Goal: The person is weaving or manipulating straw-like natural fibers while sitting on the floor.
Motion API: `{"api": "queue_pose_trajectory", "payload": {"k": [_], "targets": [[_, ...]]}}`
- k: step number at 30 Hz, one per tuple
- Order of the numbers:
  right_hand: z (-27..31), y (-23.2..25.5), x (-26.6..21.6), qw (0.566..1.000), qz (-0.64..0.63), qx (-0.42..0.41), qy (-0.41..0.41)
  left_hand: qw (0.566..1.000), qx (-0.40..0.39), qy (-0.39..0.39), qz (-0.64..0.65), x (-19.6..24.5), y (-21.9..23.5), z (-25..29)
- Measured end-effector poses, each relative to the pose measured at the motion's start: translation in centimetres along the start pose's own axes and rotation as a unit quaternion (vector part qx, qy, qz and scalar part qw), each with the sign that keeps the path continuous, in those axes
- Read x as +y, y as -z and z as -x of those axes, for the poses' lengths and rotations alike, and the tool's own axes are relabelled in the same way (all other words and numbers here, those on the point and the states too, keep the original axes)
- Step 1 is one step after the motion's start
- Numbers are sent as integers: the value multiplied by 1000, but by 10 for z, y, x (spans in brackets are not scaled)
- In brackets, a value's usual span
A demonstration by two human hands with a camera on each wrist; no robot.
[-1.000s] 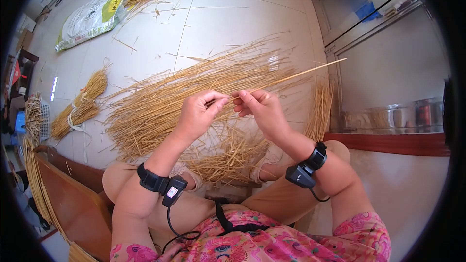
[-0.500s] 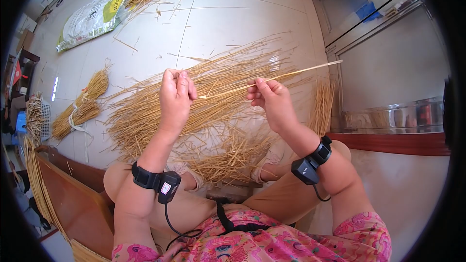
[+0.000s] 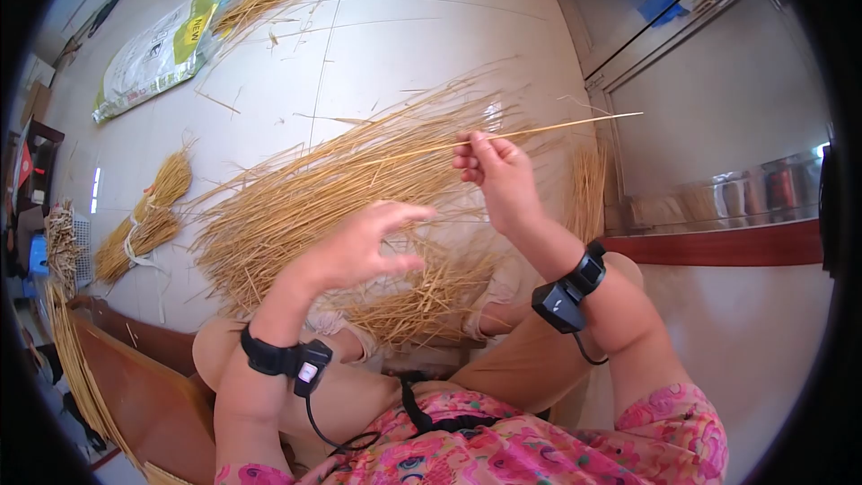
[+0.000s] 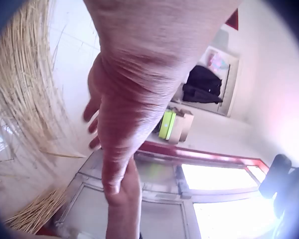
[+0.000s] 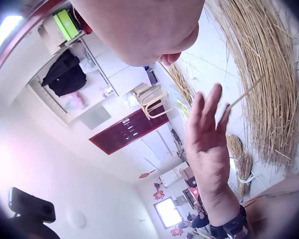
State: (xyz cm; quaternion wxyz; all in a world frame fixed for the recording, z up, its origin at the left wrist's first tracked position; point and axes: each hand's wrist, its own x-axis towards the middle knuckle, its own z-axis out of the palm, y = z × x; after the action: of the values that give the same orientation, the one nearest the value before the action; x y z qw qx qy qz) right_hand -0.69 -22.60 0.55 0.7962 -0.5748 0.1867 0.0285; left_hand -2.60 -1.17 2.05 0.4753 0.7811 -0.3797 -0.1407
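Observation:
Between thumb and fingers my right hand [image 3: 503, 166] pinches a thin straw stalk [image 3: 575, 124]. The stalk's long end points right toward the glass door, its other end left over the straw pile [image 3: 305, 198]. Lower and to the left, my left hand [image 3: 359, 247] is held with thumb and fingers spread apart and nothing between them. The right wrist view shows the left hand [image 5: 209, 159] with its fingers extended. In the left wrist view the left hand [image 4: 134, 84] fills the middle.
Short broken straw [image 3: 417, 305] lies between the feet. A tied straw bundle [image 3: 148, 216] rests on the tiles at left, near a printed sack [image 3: 157, 54] with straw at its mouth. More straw [image 3: 585, 184] lies by the door [image 3: 718, 99]. A brown wooden panel [image 3: 139, 382] stands at left.
My hands were together at the stalk, then moved apart. The left hand went left with curled fingers, then dropped and spread open. The right hand rose slightly, still pinching the stalk.

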Motion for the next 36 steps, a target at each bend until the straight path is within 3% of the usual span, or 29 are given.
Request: {"api": "queue_pose_trajectory", "payload": {"k": [3,7,8,11,14,18,20,23,26,28,30,33,36], "targets": [[12,-8,7,999,24,-39,-18,985,64,-46,-155,-1,-12,-1],[27,-16,20,991,46,-115,-51,950,206,-3,-236,-4,-5,-10],[29,-17,20,988,50,-134,-58,970,151,104,-161,-10,-6,-5],[31,-19,15,987,63,-128,-79,980,53,148,-118,-20,-4,0],[17,-9,4,993,75,-96,-11,983,94,112,-111,-30,-2,5],[3,2,-21,999,2,1,37,967,75,155,-188,-48,19,10],[4,5,-28,999,-16,-2,45,962,59,171,-204,-55,27,13],[7,0,-23,999,3,-36,31,967,84,130,-202,-43,29,8],[17,-10,-8,995,28,-96,8,979,87,181,-46,-22,16,-6],[21,-14,0,989,53,-138,0,983,107,143,-35,-15,8,-12],[28,-16,1,986,82,-144,22,985,149,85,-26,-16,-1,-14],[29,-17,-5,991,60,-108,41,979,156,125,-32,-22,-1,-12],[24,-11,-7,994,41,-88,50,979,170,109,-39,-31,3,-9]]}}
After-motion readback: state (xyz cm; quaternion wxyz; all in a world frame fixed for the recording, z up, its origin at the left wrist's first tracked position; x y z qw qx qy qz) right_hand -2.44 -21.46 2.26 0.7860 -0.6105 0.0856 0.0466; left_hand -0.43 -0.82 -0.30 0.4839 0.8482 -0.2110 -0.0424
